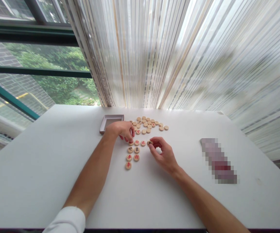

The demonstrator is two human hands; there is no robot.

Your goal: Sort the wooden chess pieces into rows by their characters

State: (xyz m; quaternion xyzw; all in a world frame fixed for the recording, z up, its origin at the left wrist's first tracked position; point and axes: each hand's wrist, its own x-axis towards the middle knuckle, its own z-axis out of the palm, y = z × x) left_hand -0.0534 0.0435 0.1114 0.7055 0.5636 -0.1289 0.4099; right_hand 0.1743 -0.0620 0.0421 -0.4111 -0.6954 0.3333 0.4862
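Observation:
My right hand pinches a round wooden xiangqi piece with a black character between thumb and forefinger, at the right end of a short row. At the row's left end, my left hand has curled fingertips on another xiangqi piece, partly covered by them. Between the hands lie two pieces with red characters, one of them a red-marked piece. Below, more face-up pieces form shorter rows, with a red-marked piece nearest me.
Beyond my hands lies a loose cluster of pieces, mostly blank side up. A shallow open box sits behind my left hand. A pixelated long object rests on the white table at right. String curtains hang along the back edge.

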